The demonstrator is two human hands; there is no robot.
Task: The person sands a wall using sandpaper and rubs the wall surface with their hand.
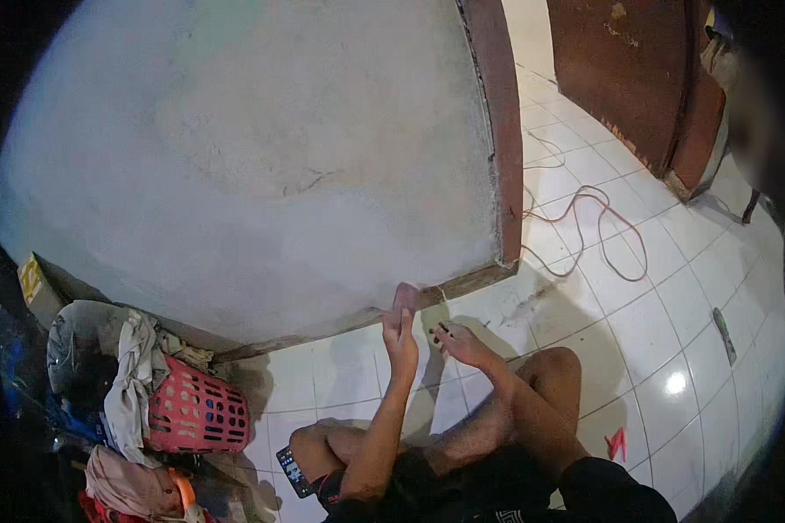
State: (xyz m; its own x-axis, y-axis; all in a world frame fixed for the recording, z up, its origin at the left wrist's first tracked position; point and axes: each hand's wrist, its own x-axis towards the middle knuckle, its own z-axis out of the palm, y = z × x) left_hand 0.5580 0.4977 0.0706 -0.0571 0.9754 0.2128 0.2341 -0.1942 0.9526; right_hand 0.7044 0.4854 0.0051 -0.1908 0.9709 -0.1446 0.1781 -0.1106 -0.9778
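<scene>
On the tiled floor [637, 331] by the wall, a thin string [443, 301] runs taut between two hands.
Left hand [401, 327] pinches its upper end, right hand [462, 342] its lower; light, limp and likely slippery, it is best gripped near the ends.

Probably a home's back room: white floor tiles [654, 331], plaster wall [262, 166], red laundry basket [196, 411].
</scene>
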